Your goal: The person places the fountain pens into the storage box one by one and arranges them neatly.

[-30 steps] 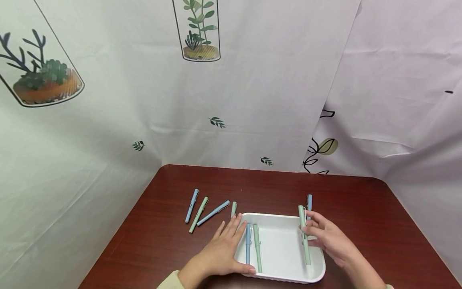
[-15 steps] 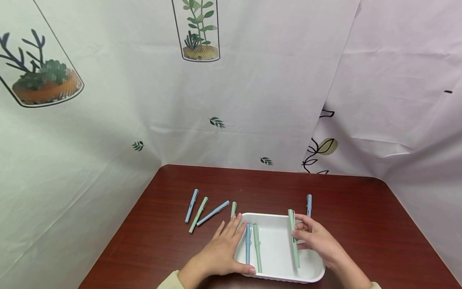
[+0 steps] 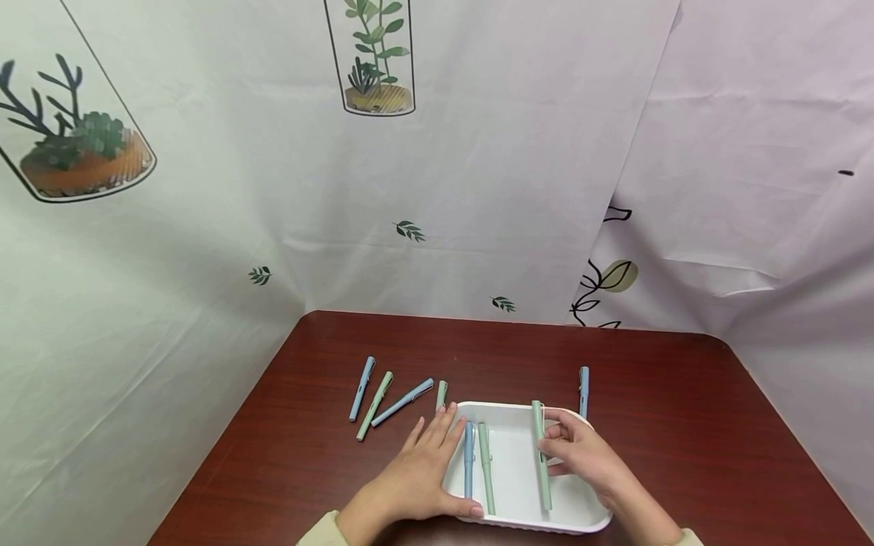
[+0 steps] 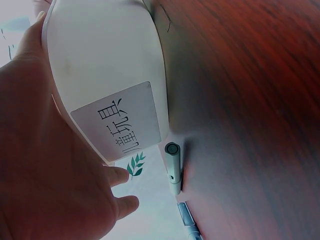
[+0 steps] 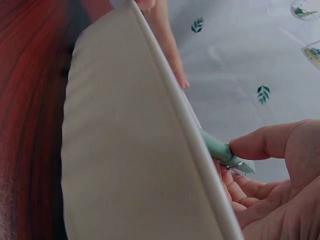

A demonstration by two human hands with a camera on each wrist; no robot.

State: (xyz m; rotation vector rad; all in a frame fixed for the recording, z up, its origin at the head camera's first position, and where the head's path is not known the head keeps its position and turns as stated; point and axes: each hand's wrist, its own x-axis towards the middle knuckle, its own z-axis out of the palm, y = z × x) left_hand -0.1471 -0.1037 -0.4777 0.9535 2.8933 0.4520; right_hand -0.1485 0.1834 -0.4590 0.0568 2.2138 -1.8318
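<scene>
A white tray (image 3: 515,523) stands near the front of the table. Inside it, toward the left, a blue pen (image 3: 469,462) and a green pen (image 3: 486,470) lie side by side. My left hand (image 3: 423,474) rests with spread, straight fingers on the tray's left rim, the thumb at its front edge. Over the tray's right half, my right hand (image 3: 576,451) pinches another green pen (image 3: 542,462) between thumb and fingers. In the right wrist view that green pen (image 5: 217,147) shows above the rim, its lower part hidden behind the tray wall.
Left of the tray lie a blue pen (image 3: 362,388), a green pen (image 3: 375,406) and a slanted blue pen (image 3: 403,402). One green pen (image 3: 441,393) is partly covered by the left hand. Behind the tray's right corner is a blue pen (image 3: 583,390). Printed cloth hangs behind the table (image 3: 512,356).
My right hand has carried the green pen leftward over the tray, from its right side toward the middle, and slightly toward me. The left hand has stayed on the rim.
</scene>
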